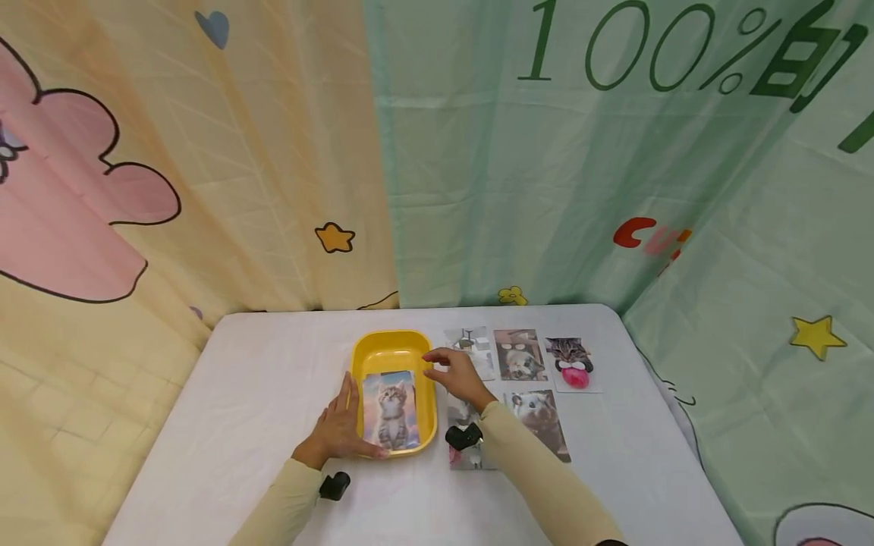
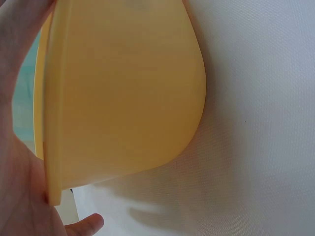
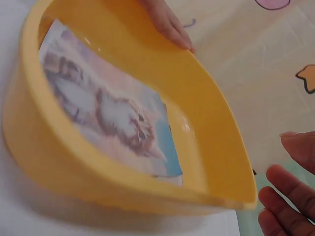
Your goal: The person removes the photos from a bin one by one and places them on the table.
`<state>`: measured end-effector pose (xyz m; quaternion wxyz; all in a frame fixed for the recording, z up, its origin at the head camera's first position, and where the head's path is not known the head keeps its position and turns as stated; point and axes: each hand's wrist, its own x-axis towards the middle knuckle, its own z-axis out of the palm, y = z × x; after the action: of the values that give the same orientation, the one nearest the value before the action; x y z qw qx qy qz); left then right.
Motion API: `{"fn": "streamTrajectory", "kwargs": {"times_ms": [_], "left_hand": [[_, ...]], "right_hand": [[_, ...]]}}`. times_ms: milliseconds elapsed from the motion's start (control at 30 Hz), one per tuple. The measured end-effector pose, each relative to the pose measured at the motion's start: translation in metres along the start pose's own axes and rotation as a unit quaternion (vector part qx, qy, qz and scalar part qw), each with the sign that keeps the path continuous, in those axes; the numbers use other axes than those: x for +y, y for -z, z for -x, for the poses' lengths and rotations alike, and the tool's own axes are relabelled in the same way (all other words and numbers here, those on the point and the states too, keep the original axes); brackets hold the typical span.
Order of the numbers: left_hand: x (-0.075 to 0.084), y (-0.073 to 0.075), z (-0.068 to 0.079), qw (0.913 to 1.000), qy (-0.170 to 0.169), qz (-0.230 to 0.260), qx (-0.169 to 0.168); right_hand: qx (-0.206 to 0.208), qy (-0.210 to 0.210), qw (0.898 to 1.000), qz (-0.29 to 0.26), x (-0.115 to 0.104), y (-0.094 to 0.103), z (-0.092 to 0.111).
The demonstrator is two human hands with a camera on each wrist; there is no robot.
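Note:
A yellow plastic basin point(image 1: 389, 343) stands on the table, with a kitten picture card point(image 1: 391, 413) lying in its near part. Edges of at least one more card show beneath the kitten card. My left hand point(image 1: 341, 425) rests along the basin's left rim, fingers extended and thumb reaching the near rim; the left wrist view has the palm against that rim. At the basin's right edge hovers my right hand point(image 1: 459, 373). Its thumb and fingers are apart with nothing between them, as the right wrist view point(image 3: 290, 191) also shows.
Right of the basin lie several animal picture cards: a grey-and-white one point(image 1: 478, 356), one of a puppy-like animal point(image 1: 520, 360), a cat with a pink ball point(image 1: 572, 364) and a grey animal point(image 1: 542, 417). My right forearm partly covers another card point(image 1: 460, 456). Printed curtains point(image 1: 478, 189) surround the white table point(image 1: 273, 379).

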<state>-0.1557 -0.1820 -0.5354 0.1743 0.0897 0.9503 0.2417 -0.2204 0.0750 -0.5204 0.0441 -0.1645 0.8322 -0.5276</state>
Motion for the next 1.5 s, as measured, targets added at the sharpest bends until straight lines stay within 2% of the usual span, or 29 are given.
{"fn": "streamTrajectory", "kwargs": {"times_ms": [167,367,567,733,967,1233,1500], "left_hand": [[0.000,-0.003,-0.002,1.0000,0.003,-0.009,0.000],[0.001,-0.003,-0.001,0.9999,0.000,-0.009,0.005],[0.003,-0.001,0.001,0.9998,0.001,-0.017,0.000],[0.003,0.000,0.002,0.9998,-0.002,-0.020,0.004],[0.000,-0.001,0.003,0.9997,-0.013,-0.018,0.012],[-0.001,-0.002,0.000,0.9995,-0.017,-0.022,0.013],[-0.002,-0.001,0.000,0.9997,-0.012,-0.018,0.011]], "right_hand": [[-0.029,0.001,0.999,-0.024,-0.009,-0.019,-0.010],[-0.051,-0.018,0.998,-0.022,-0.010,-0.043,-0.019],[-0.031,-0.066,0.997,-0.032,-0.008,-0.063,-0.025],[-0.006,-0.080,0.997,-0.023,-0.004,-0.075,-0.028],[0.009,-0.099,0.994,0.033,0.004,-0.089,-0.030],[0.010,-0.116,0.988,0.104,0.008,-0.092,-0.030],[0.009,-0.102,0.986,0.130,0.004,-0.091,-0.030]]}}
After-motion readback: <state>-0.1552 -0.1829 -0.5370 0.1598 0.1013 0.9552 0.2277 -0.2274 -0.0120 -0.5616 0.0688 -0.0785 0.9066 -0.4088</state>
